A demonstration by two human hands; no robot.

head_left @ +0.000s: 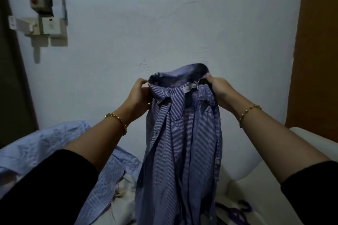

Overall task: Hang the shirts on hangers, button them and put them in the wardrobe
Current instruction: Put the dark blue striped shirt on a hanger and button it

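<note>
**Shirt up, no hanger yet**

Head view: my left hand (pixel 140 95) and right hand (pixel 218 87) pinch the striped shirt (pixel 179 142) at its collar, raised before the wall (pixel 164 23). Hanging step, I judge; next, one hand must fetch a hanger.

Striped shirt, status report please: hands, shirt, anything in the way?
Left hand and right hand grip collar of blue-and-white striped shirt. Shirt held up, no hanger visible. Pale blue patterned shirt lies below.
</note>
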